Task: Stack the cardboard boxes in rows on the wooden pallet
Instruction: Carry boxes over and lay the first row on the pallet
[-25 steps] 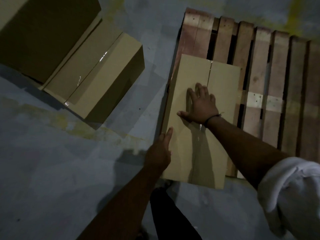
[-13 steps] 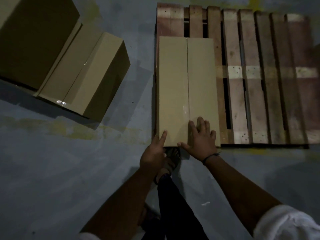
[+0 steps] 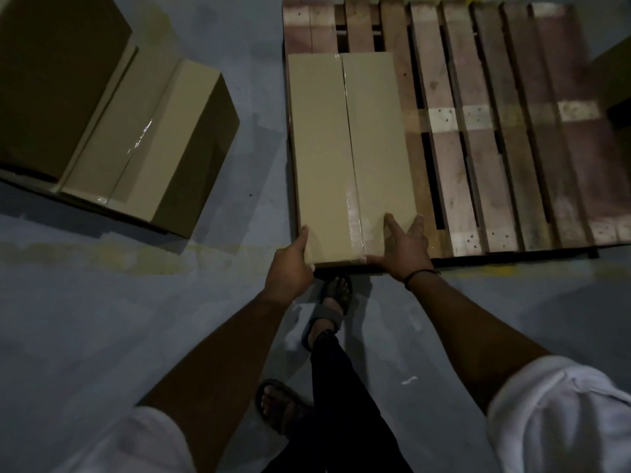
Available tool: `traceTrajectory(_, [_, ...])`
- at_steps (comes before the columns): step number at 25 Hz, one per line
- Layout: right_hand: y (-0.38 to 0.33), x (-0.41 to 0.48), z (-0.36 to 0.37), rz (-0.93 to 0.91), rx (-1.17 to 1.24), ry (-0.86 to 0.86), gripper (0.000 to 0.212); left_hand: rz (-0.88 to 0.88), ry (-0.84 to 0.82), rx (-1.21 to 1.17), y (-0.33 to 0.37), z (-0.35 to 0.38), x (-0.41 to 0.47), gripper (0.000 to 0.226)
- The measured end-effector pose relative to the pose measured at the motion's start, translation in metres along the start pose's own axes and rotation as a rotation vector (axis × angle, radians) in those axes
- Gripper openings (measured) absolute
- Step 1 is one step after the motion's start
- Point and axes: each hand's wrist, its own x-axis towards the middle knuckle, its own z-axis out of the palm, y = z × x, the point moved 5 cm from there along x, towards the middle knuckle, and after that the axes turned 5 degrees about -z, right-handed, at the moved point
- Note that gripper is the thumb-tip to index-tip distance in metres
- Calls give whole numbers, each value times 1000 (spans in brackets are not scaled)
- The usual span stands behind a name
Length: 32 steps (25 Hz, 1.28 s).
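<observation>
Hands have moved out to the near corners. The left hand (image 3: 290, 264) now wraps the near-left corner of the cardboard box (image 3: 348, 148), thumb up the side, fingers curled under the near edge, tips hidden. The right hand (image 3: 406, 247) is spread flat on top at the near-right corner, thumb along the near edge. The box hasn't shifted: it lies flat along the left edge of the wooden pallet (image 3: 495, 131), near ends about flush.

Light is dim and detail poor. A taped box (image 3: 153, 138) and a larger box (image 3: 51, 80) sit on the grey-blue floor (image 3: 102, 319) to the left, the larger one cut off by the frame. A brown shape (image 3: 614, 73) is clipped at right; can't tell what it is. Slats right of the box are open. A sandalled foot (image 3: 336, 298) is just beside the pallet's near edge.
</observation>
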Motion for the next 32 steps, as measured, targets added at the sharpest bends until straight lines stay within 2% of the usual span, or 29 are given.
traceTrajectory(10, [-7,-7,-2,-33,48,41,110,-50,-17,-7,-6,-6,-1,89])
traceTrajectory(20, [-11,-6,1,-22,-68,-25,110,-32,32,20,-3,-9,-8,81])
traceTrajectory(22, [-18,-7,-3,-36,-117,-7,101,-21,32,26,0,-13,-11,79])
traceTrajectory(26, [-52,-20,-22,-183,-175,121,74,-25,84,-35,2,-41,-14,74])
traceTrajectory(32, [-107,-90,-57,-293,-116,101,63,-67,124,16,18,-93,-85,72])
